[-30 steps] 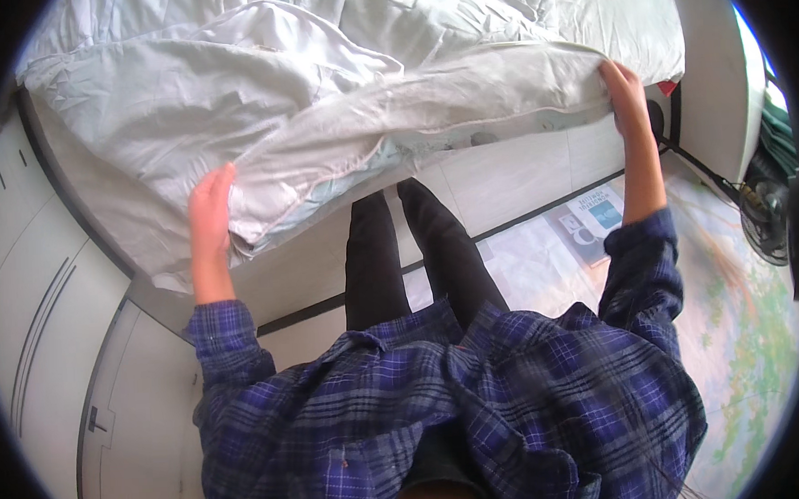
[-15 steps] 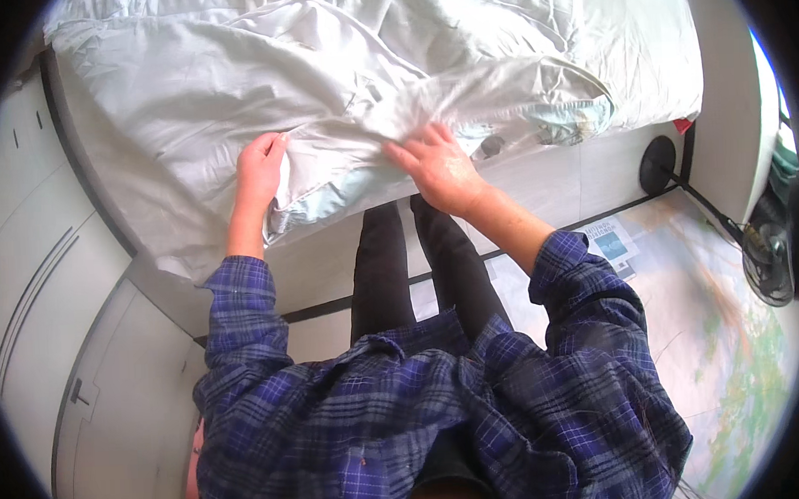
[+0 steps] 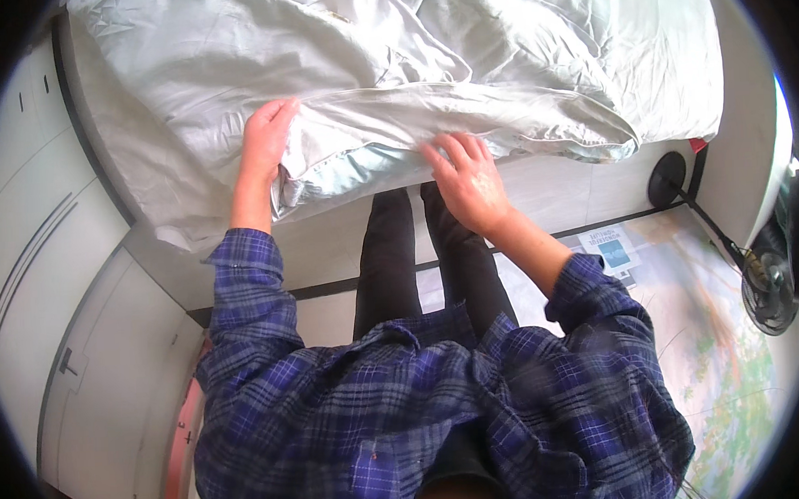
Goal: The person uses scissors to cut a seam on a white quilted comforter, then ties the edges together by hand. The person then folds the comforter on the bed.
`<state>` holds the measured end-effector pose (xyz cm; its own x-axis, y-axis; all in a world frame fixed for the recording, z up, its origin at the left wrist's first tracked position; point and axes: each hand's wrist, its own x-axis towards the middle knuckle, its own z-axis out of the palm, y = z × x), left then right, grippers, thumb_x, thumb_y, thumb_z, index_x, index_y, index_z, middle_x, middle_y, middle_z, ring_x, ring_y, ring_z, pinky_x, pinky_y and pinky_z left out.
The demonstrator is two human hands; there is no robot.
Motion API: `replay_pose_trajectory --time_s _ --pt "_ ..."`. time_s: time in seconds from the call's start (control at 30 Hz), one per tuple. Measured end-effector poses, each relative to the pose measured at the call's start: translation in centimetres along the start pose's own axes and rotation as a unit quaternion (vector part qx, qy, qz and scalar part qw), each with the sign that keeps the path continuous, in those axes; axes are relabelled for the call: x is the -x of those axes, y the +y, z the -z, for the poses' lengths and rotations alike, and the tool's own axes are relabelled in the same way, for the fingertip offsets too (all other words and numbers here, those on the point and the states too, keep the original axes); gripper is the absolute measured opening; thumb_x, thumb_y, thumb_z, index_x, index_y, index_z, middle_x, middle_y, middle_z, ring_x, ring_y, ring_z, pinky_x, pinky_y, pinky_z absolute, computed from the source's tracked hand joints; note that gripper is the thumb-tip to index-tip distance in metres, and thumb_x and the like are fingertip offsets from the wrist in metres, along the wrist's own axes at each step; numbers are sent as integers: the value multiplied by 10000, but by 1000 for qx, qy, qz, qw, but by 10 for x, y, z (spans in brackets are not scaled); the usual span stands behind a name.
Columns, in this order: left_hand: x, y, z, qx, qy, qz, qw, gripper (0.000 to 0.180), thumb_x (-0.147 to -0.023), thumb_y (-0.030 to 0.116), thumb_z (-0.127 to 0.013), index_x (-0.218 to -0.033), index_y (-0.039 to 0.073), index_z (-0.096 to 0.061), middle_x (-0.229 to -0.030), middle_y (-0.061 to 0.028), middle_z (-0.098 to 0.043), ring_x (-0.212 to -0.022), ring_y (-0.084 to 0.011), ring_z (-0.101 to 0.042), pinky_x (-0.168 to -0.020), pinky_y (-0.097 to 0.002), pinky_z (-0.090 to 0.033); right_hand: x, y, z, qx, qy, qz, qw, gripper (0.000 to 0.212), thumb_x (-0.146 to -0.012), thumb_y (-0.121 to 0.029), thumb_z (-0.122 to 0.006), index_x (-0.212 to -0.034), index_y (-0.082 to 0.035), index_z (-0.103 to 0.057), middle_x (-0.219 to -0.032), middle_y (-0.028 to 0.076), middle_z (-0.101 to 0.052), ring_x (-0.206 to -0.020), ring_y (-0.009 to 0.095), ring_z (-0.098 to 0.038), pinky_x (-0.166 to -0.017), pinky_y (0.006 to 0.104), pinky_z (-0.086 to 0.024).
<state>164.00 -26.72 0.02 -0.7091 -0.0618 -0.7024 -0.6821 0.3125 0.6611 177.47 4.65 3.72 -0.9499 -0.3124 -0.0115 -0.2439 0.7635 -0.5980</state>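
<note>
A creased white duvet cover (image 3: 349, 113) lies along the near edge of the bed, with pale blue fabric (image 3: 360, 168) showing below its folded hem. Toward the left end of that hem, my left hand (image 3: 268, 137) is closed, its thumb and fingers pinching the cover. My right hand (image 3: 472, 182) is at the near edge of the cloth, right of the middle. Its fingers are spread and slightly bent, the tips at the hem and a little blurred; nothing is gripped in them.
White cabinets (image 3: 37, 212) stand on the left, above a white door (image 3: 111, 378). On the right a black fan (image 3: 767, 291) lies low beside its round base (image 3: 667, 180). A blue-and-white card (image 3: 612, 251) rests on the patterned floor mat (image 3: 726, 369). My legs are close to the bed side.
My right hand has moved right and come off the cloth, its fingers spreading. The hem between my hands now lies straighter. My left hand still pinches the cover, slightly higher in view.
</note>
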Motion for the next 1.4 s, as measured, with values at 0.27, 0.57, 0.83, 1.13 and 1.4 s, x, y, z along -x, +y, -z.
replay_pose_trajectory --time_s 0.27,0.57,0.83,1.13,1.4 --pt "56 24 8 15 -163 -31 986 194 -962 125 -707 -1102 -5 -741 -1016 -9 -733 -934 -101 -648 -856 -263 -513 31 16 -8 -32 -117 -79 989 322 -818 -77 -668 -1137 -43 -689 -1101 101 -630 -1034 318 -588 -906 437 -507" --pt "162 3 -32 -323 -529 -103 778 279 -899 179 -662 -1152 126 -766 -1063 -129 -732 -971 -346 -678 -860 -421 -533 66 -46 7 -742 6 -500 447 473 -984 -148 -663 -1396 47 -536 -1414 176 -569 -1286 276 -576 -1044 413 -498" --pt "156 -10 -78 -378 -213 -363 824 491 -854 210 -741 -1337 167 -660 -1364 -138 -555 -1245 -363 -552 -1038 -519 -456 128 -38 -62 -707 130 -599 354 328 -959 -14 -569 -1273 80 -576 -1204 172 -666 -1116 296 -656 -987 420 -514" --pt "99 -46 -117 -433 -102 -409 797 591 -834 49 -670 -1413 137 -589 -1395 -191 -521 -1305 -410 -515 -1106 -513 -420 130 -44 -22 -684 100 -598 405 330 -971 -46 -577 -1273 86 -579 -1166 162 -673 -1055 296 -669 -935 405 -518" --pt "44 17 -94 -246 -285 -192 906 379 -858 66 -477 -1168 29 -691 -1076 -224 -721 -1022 -408 -660 -949 -450 -504 140 -37 -16 -738 143 -582 311 486 -971 -18 -555 -1437 78 -458 -1371 192 -600 -1256 344 -602 -1114 487 -466"
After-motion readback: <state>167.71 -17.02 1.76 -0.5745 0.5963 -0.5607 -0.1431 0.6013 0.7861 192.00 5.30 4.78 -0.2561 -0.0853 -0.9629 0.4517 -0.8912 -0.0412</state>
